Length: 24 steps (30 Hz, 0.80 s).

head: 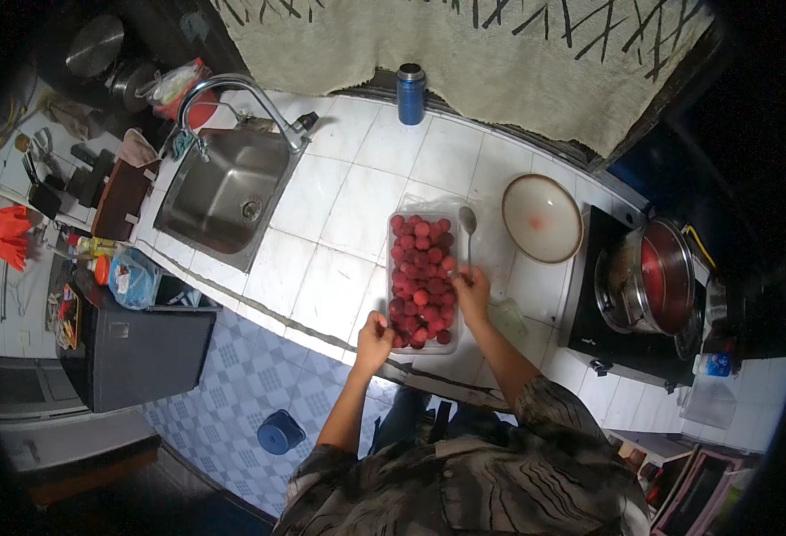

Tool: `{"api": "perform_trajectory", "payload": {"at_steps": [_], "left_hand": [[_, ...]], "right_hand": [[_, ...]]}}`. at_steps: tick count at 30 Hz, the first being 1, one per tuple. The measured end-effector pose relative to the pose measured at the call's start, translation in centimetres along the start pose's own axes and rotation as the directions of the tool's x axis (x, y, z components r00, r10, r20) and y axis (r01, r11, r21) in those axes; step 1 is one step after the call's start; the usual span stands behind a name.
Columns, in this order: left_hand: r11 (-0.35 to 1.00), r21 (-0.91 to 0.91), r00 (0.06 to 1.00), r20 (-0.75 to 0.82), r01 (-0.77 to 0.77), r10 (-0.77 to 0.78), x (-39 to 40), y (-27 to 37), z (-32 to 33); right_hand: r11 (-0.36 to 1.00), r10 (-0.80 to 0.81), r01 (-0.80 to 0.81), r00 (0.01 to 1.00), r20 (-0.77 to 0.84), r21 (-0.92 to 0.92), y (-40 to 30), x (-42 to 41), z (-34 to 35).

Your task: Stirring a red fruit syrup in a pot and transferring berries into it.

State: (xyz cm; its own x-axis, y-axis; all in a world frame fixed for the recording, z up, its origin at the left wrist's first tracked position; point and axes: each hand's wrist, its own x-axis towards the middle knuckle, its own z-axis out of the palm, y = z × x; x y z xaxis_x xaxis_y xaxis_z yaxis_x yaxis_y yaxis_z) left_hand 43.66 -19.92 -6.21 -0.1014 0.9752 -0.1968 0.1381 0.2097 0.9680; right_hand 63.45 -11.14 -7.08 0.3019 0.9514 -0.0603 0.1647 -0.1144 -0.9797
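A rectangular clear plastic tray lies lengthwise before me on the counter, filled with dark red bayberries. My left hand pinches the tray's left rim close to the front corner. On the opposite side, my right hand has its fingers curled at the right rim, around the middle of its length. A metal spoon lies just beyond that hand, bowl pointing away from me. Behind the tray is some crumpled clear plastic film. The undersides of the fingers are hidden.
A shallow cream bowl with a red stain stands at the right. Beyond it, a steel pot holding red liquid sits tilted-looking on a black stove. Leftward is a steel sink with a faucet. A blue bottle stands behind.
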Motion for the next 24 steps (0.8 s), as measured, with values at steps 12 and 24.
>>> {"api": "perform_trajectory", "payload": {"at_steps": [12, 24], "left_hand": [[0.976, 0.122, 0.981, -0.044, -0.181, 0.188, -2.8, 5.0, -0.2], [0.975, -0.121, 0.981, 0.014, -0.189, 0.192, -2.1, 10.7, -0.3]], "right_hand": [[0.963, 0.032, -0.038, 0.999, 0.026, 0.265, -3.2, -1.2, -0.5], [0.962, 0.030, -0.038, 0.999, 0.036, 0.269, -12.4, 0.0, -2.2]]}}
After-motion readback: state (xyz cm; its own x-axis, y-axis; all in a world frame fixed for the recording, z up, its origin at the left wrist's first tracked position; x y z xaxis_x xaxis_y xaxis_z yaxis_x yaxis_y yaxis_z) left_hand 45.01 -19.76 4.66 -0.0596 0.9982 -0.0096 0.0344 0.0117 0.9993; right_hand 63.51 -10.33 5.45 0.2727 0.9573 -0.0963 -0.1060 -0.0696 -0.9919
